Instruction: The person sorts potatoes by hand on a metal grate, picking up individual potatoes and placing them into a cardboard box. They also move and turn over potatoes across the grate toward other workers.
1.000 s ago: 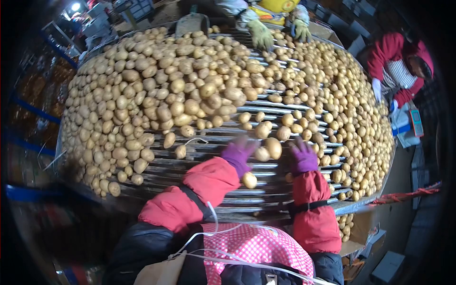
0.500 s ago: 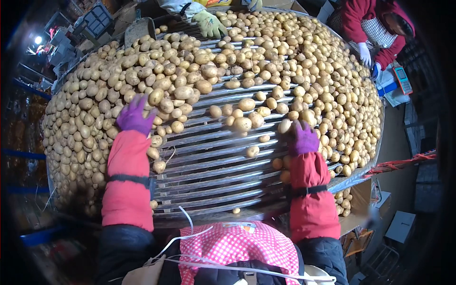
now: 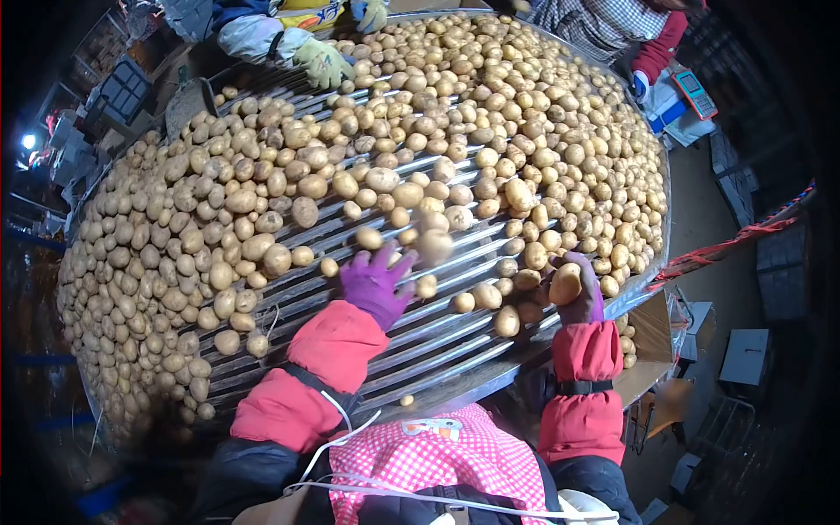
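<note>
My left hand [image 3: 374, 283], in a purple glove with a red sleeve, is spread open over the metal roller table [image 3: 332, 241], fingers apart, close to loose potatoes rolling past; one blurred potato [image 3: 435, 247] is just to its right. My right hand [image 3: 579, 291], also purple-gloved, is closed around a single potato [image 3: 565, 283] near the table's right edge. A great heap of potatoes [image 3: 175, 227] covers the left and far side of the rollers.
Across the table a person's green-gloved hands [image 3: 322, 61] rest on potatoes. Another person in red sleeves stands at the top right beside a blue scale [image 3: 696, 92]. A cardboard box with potatoes [image 3: 643, 341] sits below the table's right edge. Crates lie on the floor.
My left hand swung from the heap at the left back to the middle of the rollers. My right hand took hold of a potato. The view turned, bringing the far workers nearer the top edge.
</note>
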The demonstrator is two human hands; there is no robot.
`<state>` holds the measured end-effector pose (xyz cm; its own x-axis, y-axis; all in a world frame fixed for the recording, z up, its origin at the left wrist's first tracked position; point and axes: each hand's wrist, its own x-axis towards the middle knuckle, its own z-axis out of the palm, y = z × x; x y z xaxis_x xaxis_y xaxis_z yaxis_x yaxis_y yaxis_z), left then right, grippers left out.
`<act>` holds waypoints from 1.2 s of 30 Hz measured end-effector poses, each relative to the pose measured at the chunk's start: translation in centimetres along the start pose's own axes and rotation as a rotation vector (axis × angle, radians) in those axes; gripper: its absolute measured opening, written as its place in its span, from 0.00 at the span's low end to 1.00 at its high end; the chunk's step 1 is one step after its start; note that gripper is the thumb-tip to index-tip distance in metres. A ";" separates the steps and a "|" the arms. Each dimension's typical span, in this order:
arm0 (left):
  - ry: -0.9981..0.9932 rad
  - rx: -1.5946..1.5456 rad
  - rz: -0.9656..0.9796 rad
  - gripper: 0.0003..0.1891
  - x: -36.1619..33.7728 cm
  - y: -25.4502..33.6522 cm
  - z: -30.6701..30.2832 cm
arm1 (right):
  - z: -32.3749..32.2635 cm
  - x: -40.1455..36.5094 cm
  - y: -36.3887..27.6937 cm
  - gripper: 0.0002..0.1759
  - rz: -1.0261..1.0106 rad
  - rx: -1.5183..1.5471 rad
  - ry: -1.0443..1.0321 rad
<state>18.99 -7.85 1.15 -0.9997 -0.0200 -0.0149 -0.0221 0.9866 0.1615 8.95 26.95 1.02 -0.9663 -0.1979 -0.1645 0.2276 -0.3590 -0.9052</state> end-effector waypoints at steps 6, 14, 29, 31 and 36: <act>0.108 -0.113 0.282 0.30 -0.6 1.2 2.0 | 4.3 8.8 -1.4 0.26 -0.219 -1.213 0.011; 0.190 0.019 0.249 0.30 -0.9 0.0 3.0 | 4.7 17.4 2.2 0.39 -0.163 -1.237 -0.189; 0.274 -0.086 0.398 0.38 -0.7 -0.3 4.9 | -8.5 -23.6 1.3 0.31 -0.022 0.864 0.478; 0.245 -0.104 0.395 0.38 -0.7 -0.3 4.6 | -12.4 -28.6 1.6 0.32 -0.135 0.734 0.714; 0.264 -0.078 0.402 0.39 -1.1 0.9 4.3 | -20.8 -38.9 2.6 0.31 -0.270 0.857 0.935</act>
<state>20.17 -6.28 -2.89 -0.8978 0.3097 0.3131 0.3755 0.9097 0.1771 44.65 52.65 -3.08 -0.6316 0.5550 -0.5414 -0.3182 -0.8223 -0.4718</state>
